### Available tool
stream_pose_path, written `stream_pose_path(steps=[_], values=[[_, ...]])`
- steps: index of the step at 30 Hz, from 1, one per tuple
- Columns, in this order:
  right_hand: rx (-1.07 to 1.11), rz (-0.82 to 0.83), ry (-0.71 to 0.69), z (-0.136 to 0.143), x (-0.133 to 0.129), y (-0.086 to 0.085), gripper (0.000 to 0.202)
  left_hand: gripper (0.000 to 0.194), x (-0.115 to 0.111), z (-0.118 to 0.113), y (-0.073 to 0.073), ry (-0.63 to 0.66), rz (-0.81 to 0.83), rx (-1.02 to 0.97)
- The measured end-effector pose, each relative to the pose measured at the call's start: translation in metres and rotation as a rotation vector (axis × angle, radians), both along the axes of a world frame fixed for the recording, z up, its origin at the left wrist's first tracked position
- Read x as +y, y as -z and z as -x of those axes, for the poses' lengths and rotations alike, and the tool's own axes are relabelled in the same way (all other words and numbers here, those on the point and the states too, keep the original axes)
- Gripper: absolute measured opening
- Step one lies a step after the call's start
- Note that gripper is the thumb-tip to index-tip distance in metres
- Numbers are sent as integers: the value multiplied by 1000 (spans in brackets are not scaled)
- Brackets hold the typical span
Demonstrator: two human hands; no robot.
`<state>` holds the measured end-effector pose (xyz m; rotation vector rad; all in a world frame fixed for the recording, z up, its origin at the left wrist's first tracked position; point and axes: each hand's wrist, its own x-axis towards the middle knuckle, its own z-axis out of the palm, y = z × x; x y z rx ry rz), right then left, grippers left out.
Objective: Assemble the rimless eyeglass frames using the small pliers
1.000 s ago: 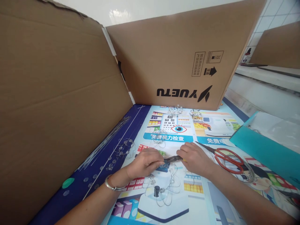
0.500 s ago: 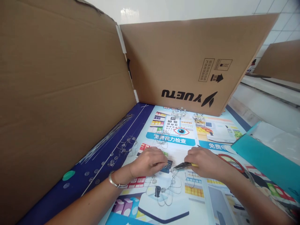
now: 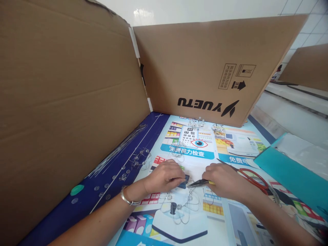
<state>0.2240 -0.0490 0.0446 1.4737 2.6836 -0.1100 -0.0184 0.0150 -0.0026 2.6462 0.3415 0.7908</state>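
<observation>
Beaded wire [image 3: 179,207] faint near left hand [image 3: 166,175]; pliers [image 3: 197,183] half-hidden in right hand [image 3: 222,178].

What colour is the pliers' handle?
Yellow where the handle shows beside the right hand; best seen in the head view.

My printed blue-and-white desk [image 3: 220,229] carries red-handled scissors [image 3: 243,171]. Right of the scissors sits a teal box [image 3: 289,174]; left of them lie beaded wire loops [image 3: 179,206], and farther left, loose clear beads [image 3: 108,197], a green piece [image 3: 77,190] and straight wires [image 3: 115,155].
</observation>
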Motion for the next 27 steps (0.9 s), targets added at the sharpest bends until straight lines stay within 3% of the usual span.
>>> stream_pose_path(steps=[13,27], values=[[9,-79,19,13,-1,12,10,17,-1,-1,-4,0,30,21],[-12,-73,10,6,1,12,8,16,1,1,-3,54,84,93]])
